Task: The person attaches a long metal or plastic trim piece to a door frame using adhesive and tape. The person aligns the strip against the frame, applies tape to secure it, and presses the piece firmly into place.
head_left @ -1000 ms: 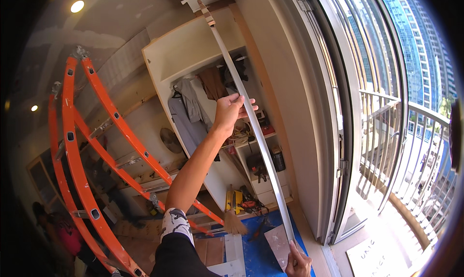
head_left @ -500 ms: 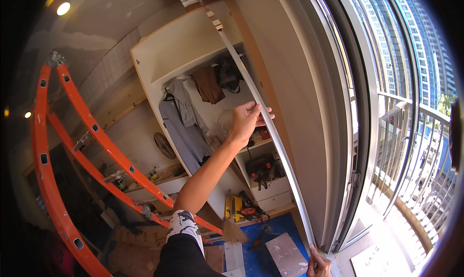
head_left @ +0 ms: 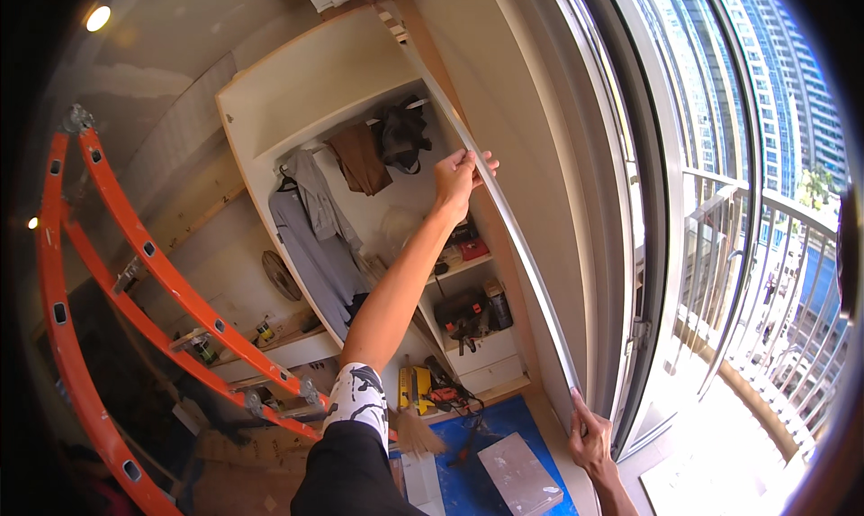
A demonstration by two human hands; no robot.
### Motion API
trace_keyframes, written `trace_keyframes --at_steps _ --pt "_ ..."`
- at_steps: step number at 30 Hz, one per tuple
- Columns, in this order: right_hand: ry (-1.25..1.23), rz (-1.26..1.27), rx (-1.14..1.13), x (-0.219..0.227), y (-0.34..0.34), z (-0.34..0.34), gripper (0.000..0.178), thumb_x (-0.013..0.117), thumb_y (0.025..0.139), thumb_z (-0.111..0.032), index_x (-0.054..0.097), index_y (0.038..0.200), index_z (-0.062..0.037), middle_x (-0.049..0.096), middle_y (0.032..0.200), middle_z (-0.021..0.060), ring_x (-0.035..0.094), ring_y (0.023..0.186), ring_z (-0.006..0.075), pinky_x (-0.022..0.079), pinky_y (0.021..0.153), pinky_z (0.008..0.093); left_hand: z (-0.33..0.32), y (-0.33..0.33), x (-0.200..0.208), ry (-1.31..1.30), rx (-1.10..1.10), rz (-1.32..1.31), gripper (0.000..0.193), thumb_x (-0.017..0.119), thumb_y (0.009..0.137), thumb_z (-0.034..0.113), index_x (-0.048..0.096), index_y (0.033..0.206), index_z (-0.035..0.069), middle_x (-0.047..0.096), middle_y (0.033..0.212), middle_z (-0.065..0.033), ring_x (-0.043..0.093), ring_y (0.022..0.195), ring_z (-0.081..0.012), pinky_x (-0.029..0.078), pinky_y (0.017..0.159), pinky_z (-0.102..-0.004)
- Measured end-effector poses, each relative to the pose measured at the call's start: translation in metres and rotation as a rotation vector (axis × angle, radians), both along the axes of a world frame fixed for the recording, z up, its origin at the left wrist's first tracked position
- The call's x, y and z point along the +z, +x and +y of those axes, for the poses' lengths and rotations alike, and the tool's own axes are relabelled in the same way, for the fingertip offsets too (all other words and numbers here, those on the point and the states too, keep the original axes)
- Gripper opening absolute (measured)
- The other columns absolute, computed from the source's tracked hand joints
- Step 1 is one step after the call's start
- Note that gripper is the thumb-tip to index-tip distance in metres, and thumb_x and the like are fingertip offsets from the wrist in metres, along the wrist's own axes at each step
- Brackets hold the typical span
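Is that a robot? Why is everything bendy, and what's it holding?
No robot: just a person's two bare hands. Let's call each one a grip. A camera on the person's head looks down at them; its very wide lens makes straight edges curve. The left grip holds a long, silvery strip partway along, and the right grip holds it near its lower end. On the floor is a blue sheet, with a pale, flat slab on it. An orange ladder stands at the left.

L hand (head_left: 456,181), R hand (head_left: 591,435) gripping lg silver strip (head_left: 530,266); ladder (head_left: 184,287) L.
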State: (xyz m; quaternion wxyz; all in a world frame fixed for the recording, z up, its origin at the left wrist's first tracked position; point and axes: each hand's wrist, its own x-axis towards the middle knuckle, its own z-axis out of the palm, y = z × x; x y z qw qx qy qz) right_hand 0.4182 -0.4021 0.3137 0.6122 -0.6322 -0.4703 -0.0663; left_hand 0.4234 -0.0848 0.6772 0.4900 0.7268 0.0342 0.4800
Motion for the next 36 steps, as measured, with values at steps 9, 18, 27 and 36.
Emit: trace_keyframes --at_steps 9,18,27,36 --pt "0.146 -0.096 0.036 -0.037 -0.018 -0.111 0.049 0.059 0.078 0.008 0.058 0.126 -0.0018 0.050 0.054 0.0154 0.051 0.044 0.0298 0.040 0.045 0.0348 -0.161 -0.042 0.000 0.169 0.060 -0.049 0.033 0.041 0.102 0.014 0.057 0.111 -0.013 0.064 0.110 -0.0212 0.069 0.091 -0.0272 0.060 0.079 -0.0356" --pt "0.020 0.007 0.067 -0.012 -0.030 -0.156 0.044 0.055 0.085 0.004 0.058 0.128 -0.0053 0.055 0.064 0.0166 0.053 0.048 0.0254 0.042 0.048 0.0352 -0.175 -0.037 -0.008 0.150 0.070 -0.015 0.033 0.041 0.102 0.013 0.056 0.114 -0.013 0.065 0.110 -0.0210 0.069 0.092 -0.0277 0.060 0.079 -0.0344" --pt "0.054 -0.003 0.113 0.040 0.001 -0.040 0.055 0.058 0.084 0.004 0.052 0.136 -0.0117 0.048 0.054 0.0133 0.048 0.044 0.0247 0.041 0.047 0.0351 -0.077 -0.010 0.038 0.070 0.206 0.002 0.033 0.039 0.102 0.012 0.054 0.116 -0.014 0.063 0.113 -0.0203 0.069 0.092 -0.0264 0.058 0.084 -0.0353" --pt "0.017 0.014 0.087 0.021 -0.011 -0.082 0.050 0.059 0.083 0.004 0.056 0.131 -0.0086 0.050 0.054 0.0137 0.050 0.043 0.0248 0.041 0.046 0.0340 -0.111 -0.024 0.016 0.089 0.140 0.018 0.032 0.043 0.100 0.010 0.052 0.120 -0.014 0.062 0.116 -0.0194 0.069 0.093 -0.0279 0.058 0.081 -0.0349"
